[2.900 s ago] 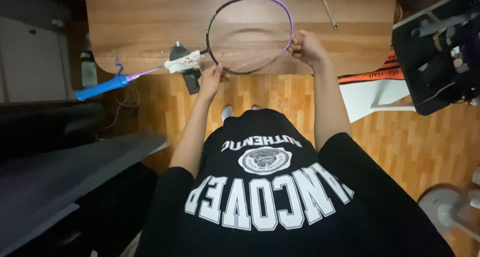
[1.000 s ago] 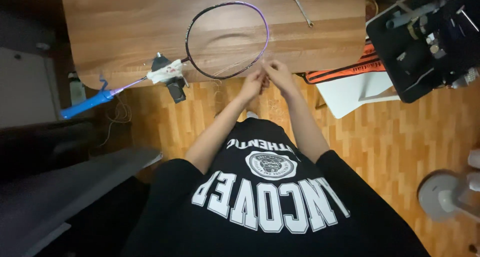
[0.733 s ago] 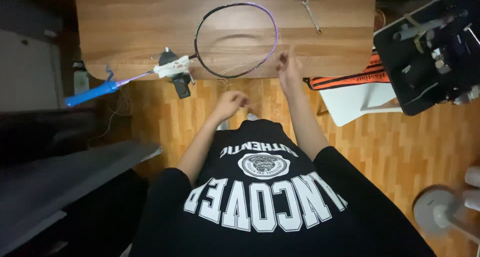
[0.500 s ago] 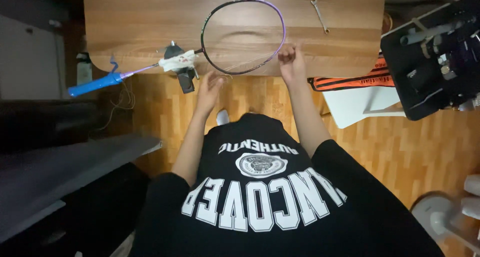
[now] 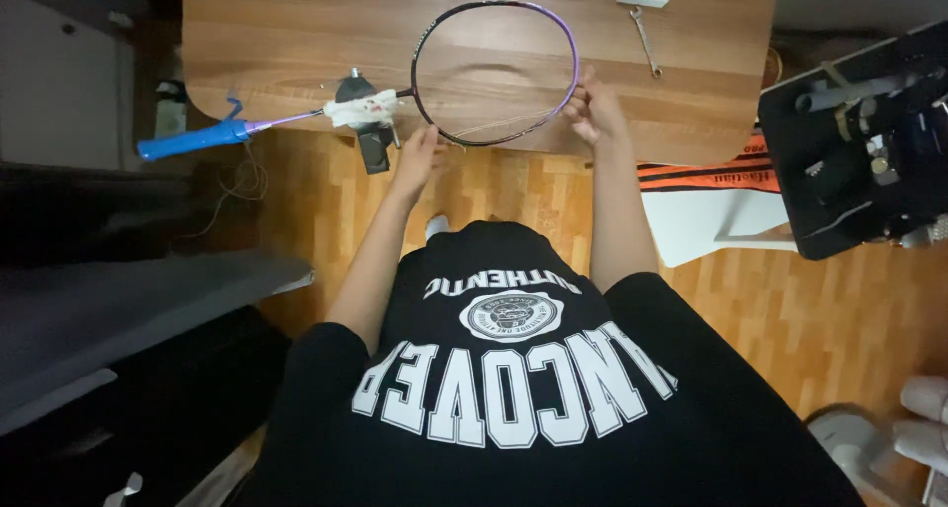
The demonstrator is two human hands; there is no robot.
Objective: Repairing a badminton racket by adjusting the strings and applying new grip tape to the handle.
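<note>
While the badminton racket (image 5: 425,90) lies on the wooden table (image 5: 276,33), its unstrung frame is pinched at the near rim by the left hand (image 5: 420,155) and gripped at the right rim by the right hand (image 5: 592,112) (a loose string trails near the table edge), so the frame could be twisted by uneven pull.

Head camera looks steeply down, near the table (image 5: 296,33).

The person is wearing a black short-sleeved T-shirt (image 5: 513,398) carrying large white block lettering across the chest, a round white crest above it and a smaller arc of white letters nearer the hands. Both forearms are showing bare below the sleeves, with no watch or rings visible.
</note>
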